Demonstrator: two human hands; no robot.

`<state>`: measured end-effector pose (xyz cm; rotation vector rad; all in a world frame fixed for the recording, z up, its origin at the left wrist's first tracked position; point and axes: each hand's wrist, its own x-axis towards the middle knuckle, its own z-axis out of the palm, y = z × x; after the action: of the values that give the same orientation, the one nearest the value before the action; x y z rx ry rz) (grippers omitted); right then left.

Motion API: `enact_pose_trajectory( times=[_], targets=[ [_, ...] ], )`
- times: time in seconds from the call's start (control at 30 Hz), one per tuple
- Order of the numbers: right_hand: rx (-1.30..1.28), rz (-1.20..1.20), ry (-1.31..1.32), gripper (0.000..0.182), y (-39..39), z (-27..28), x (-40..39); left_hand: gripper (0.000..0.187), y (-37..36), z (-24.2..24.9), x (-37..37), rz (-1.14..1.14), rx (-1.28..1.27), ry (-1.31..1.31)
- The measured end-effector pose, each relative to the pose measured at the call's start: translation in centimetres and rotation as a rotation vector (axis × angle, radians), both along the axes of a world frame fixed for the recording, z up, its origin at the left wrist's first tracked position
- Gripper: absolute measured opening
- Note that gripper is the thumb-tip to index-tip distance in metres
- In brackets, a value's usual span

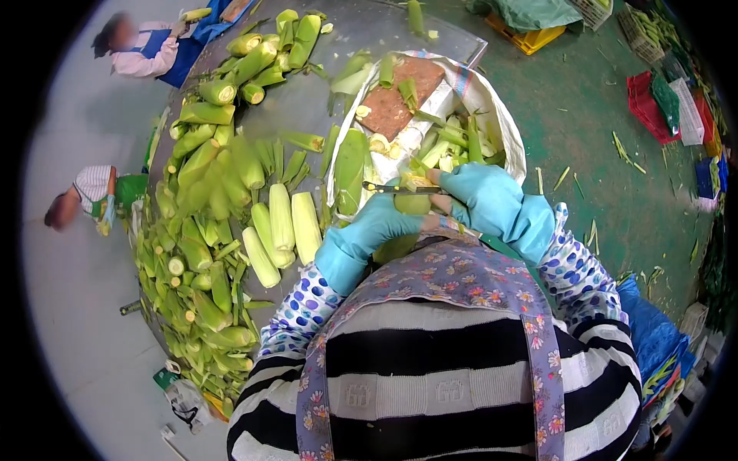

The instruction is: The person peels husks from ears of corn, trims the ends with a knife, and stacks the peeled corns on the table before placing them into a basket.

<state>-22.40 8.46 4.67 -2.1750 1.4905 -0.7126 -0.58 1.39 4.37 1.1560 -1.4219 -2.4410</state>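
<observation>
My left hand (377,228), in a light-blue glove with bare fingertips, is closed around the lower side of a green ear of corn (412,203) close to my apron. Opposite it, my right hand (486,198), gloved the same way, is closed on a narrow knife (384,188). Its thin dark blade lies across the ear and points left; the grip is hidden by my fingers. Beneath both hands gapes a white woven sack (503,123) holding husk pieces, cut corn ends and a reddish-brown board (403,96). Trimmed pale ears (282,217) lie left of my left hand.
Unhusked corn (196,261) is heaped along the left side of the metal table (346,31). Two people stand beyond it, one in a striped top (94,188). On the green floor to the right are a red crate (649,107), a yellow crate (530,37) and husk scraps.
</observation>
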Motion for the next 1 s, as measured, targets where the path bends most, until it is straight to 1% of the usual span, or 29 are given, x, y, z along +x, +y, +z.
enact_pose_trajectory(
  times=[0.07,0.13,0.17,0.23,0.27,0.33,0.37,0.4,0.43,0.47,0.53,0.57,0.6,0.63,0.67,0.73,0.8,0.87,0.9,0.93,0.97,1.0],
  targets=[
    [-0.008,0.008,-0.021,0.034,0.5,-0.5,-1.1,0.045,0.0,-0.6,0.5,0.008,-0.007,-0.007],
    [0.138,-0.076,0.179,0.032,1.9,-1.0,-4.4,0.054,-0.2,-1.7,1.0,0.11,-0.046,0.125],
    [0.163,-0.092,0.184,0.03,2.8,-2.3,-6.4,0.054,-0.3,-2.5,1.3,0.118,-0.048,0.128],
    [0.196,-0.128,0.202,0.026,3.2,-2.4,-7.0,0.056,-0.6,-3.4,2.0,0.143,-0.174,0.047],
    [0.207,-0.118,0.201,0.026,3.5,-2.4,-6.7,0.056,-0.2,-3.6,2.4,0.152,-0.163,0.043],
    [0.125,-0.199,-0.026,0.027,2.2,-0.1,-4.4,0.059,-0.7,-2.5,1.9,0.12,-0.12,0.018],
    [0.06,-0.104,-0.011,0.03,1.5,0.1,-3.8,0.059,-0.8,-2.0,1.7,0.116,-0.127,0.02],
    [-0.035,-0.047,-0.038,0.033,1.1,-0.2,-2.1,0.054,-0.5,-1.5,1.6,0.101,-0.148,-0.035],
    [-0.015,-0.042,-0.018,0.034,0.9,0.5,-1.3,0.05,-0.3,-0.9,1.4,0.093,-0.17,-0.086],
    [0.007,-0.04,0.001,0.035,0.8,1.2,-0.8,0.05,-0.4,0.0,1.1,0.089,-0.168,-0.086],
    [0.012,-0.032,-0.025,0.035,0.6,1.4,0.4,0.046,-0.4,2.1,0.5,-0.038,-0.149,-0.07],
    [0.016,-0.02,-0.052,0.035,0.4,1.5,0.8,0.046,-0.4,1.8,0.5,-0.038,-0.151,-0.073],
    [0.013,-0.018,-0.055,0.035,0.2,1.5,1.2,0.044,-0.3,1.1,0.5,-0.034,-0.205,-0.098],
    [0.017,-0.022,-0.029,0.035,0.1,1.4,1.4,0.043,-0.2,0.5,0.4,-0.028,-0.258,-0.124],
    [0.023,-0.028,-0.002,0.035,0.1,1.3,1.5,0.043,0.0,0.2,0.3,-0.028,-0.258,-0.124],
    [0.008,-0.035,-0.015,0.034,0.5,1.0,1.4,0.04,0.4,-0.3,0.4,0.012,-0.479,-0.145],
    [-0.01,-0.041,-0.028,0.033,1.3,0.0,-0.1,0.042,0.1,-0.9,0.9,0.0,-0.478,-0.188],
    [0.043,-0.115,0.163,0.031,2.4,-2.0,-3.9,0.043,-0.2,-1.8,1.4,0.0,-0.481,-0.227],
    [0.044,-0.11,0.164,0.031,2.9,-2.3,-4.7,0.044,0.1,-2.3,1.7,0.096,-0.474,-0.214],
    [0.013,-0.175,0.167,0.03,3.2,-2.4,-5.2,0.045,0.3,-2.7,1.8,0.191,-0.463,-0.201],
    [-0.021,-0.238,0.168,0.03,3.4,-2.5,-5.4,0.045,0.4,-3.0,1.8,0.195,-0.461,-0.202],
    [-0.018,-0.236,0.167,0.03,3.3,-2.2,-4.6,0.045,0.6,-3.1,1.7,0.237,-0.469,-0.184]
  ],
)
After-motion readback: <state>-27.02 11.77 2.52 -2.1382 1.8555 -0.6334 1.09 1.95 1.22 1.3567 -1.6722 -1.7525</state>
